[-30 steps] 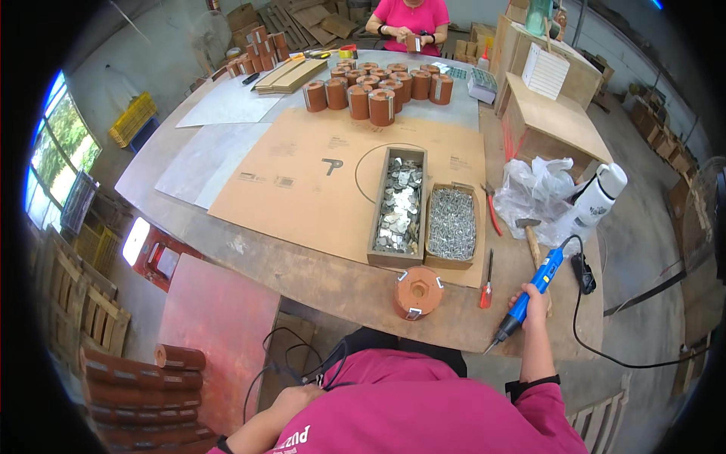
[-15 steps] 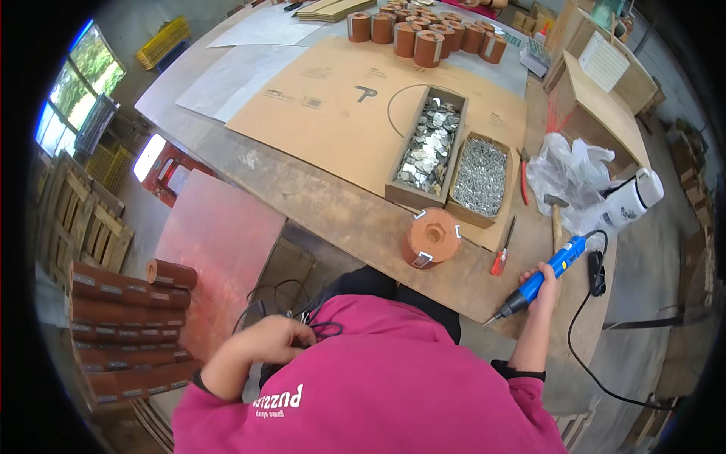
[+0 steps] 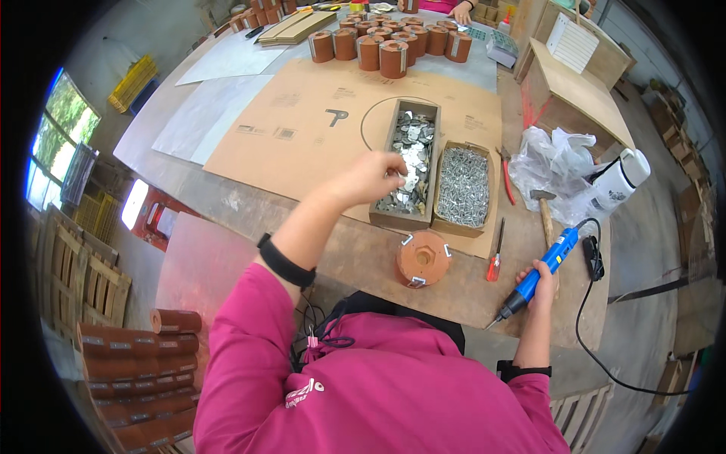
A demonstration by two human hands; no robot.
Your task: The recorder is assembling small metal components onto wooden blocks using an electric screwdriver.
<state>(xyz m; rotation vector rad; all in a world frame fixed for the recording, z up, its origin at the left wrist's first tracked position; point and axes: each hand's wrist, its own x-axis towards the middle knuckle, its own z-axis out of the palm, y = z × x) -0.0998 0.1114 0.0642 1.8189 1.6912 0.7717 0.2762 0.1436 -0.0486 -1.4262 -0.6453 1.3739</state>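
the person wears a loose magenta top (image 3: 423, 401) of plain, soft-looking cloth, creased across the front and gathered in folds near the waist. on the chest sits a small white print (image 3: 304, 393), slanted and partly bent by the folds, with a round mark at one end. the left sleeve (image 3: 253, 333) is the same magenta and wide, and past its edge a black band (image 3: 286, 261) circles the bare forearm. the right sleeve (image 3: 529, 401), also magenta, meets a similar black band at its end. below the hem show dark, nearly black trousers (image 3: 404, 309). both hands are bare.
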